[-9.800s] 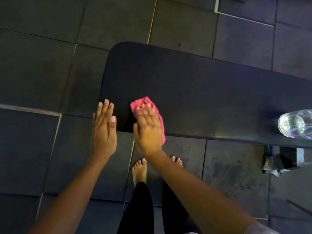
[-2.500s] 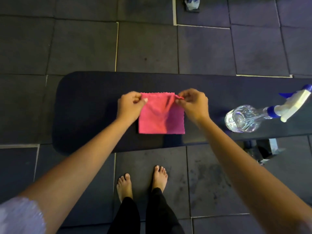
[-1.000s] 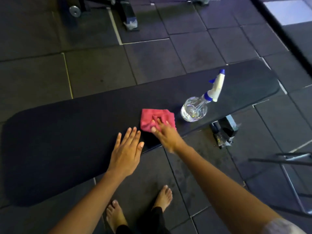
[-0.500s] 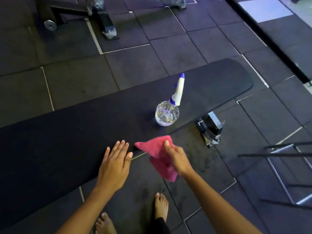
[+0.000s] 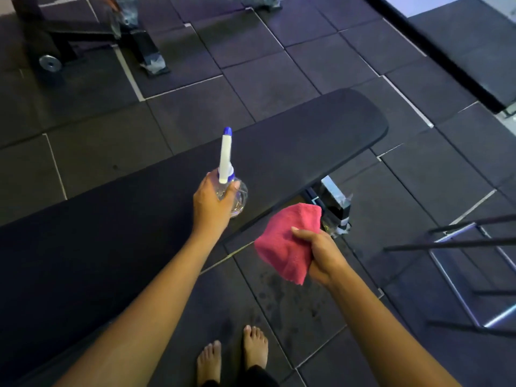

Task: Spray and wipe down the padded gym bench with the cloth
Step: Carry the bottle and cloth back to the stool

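1. Head view, the step in hand: the person stands barefoot at the long side of the padded gym bench (image 5: pixel 293 141). The left hand (image 5: pixel 210 203) is curled round the neck and shoulder of the clear spray bottle (image 5: pixel 240 197). The bottle is upright at the near edge of the pad, its white and blue trigger head (image 5: pixel 225 157) pointing away from the person. I can't tell whether its base is on the pad or just off it.
2. The right hand (image 5: pixel 322 256) is closed on a bunched pink cloth (image 5: pixel 284 244), thumb on top. The cloth is held off the bench, over the floor just beside the near edge.
3. To my eye this is the spraying step, with wiping to follow. No finger is on the trigger yet, as far as I can see.
4. The next move calls for shifting the grip so a finger reaches the trigger, aiming the nozzle down at the pad, and then bringing the cloth back over the misted patch.
5. Around them, the bench's metal foot (image 5: pixel 336 202) sits just under the near edge, close to the cloth. Dark rubber floor tiles (image 5: pixel 195 118) run all round. Another piece of gym equipment with a small wheel (image 5: pixel 50 62) stands well apart at the far left. A metal rack (image 5: pixel 460 247) is on the right.
6. Nothing lies on the pad in the wiping path except the bottle itself. The rack is near the right elbow and could catch a wide swing.
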### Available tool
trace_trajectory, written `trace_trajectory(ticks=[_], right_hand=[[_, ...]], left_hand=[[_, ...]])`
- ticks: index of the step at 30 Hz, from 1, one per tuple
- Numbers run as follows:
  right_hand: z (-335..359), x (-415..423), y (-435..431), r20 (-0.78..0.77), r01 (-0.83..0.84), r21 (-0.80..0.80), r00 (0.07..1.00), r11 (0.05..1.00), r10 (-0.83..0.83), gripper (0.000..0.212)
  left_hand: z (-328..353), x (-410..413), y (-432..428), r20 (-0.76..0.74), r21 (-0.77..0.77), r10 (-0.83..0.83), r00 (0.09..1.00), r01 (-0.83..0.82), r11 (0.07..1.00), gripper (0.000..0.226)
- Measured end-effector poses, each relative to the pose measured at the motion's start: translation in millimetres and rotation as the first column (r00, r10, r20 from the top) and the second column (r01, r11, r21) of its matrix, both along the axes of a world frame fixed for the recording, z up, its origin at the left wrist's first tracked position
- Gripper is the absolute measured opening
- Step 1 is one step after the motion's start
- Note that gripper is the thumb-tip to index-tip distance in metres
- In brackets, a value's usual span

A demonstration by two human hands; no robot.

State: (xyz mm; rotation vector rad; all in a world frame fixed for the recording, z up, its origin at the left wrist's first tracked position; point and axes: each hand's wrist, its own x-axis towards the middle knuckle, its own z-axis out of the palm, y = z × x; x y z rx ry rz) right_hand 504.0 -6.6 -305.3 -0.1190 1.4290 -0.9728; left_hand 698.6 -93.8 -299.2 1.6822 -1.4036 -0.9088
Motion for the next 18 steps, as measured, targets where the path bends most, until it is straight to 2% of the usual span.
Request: trace_trajectory(ticks=[5,8,13,18], right_hand=[[9,-11,15,0.046,0.047,0.012,0.998,0.999,-0.047,0.017],[30,-16,32,0.024,0.080,0.014,0.996,0.997,-0.080,0.020],[105,-27,70,-0.064,0.143,-0.006,0.988,0.990,-0.143,0.015],[197,-43,127,-0.150,0.174,-0.045,0.972,0.984,-0.179,0.013]], left_hand=[[-4,-4,14,-0.028,-0.064,-0.035,0.999,0.033,0.997,0.033],[17,-7,38,-0.038,-0.046,-0.122,0.992,0.120,0.992,0.033],[96,-22,87,-0.061,0.052,-0.305,0.951,0.308,0.950,0.034],[192,-50,135,-0.100,0.061,-0.441,0.892,0.448,0.892,0.031]])
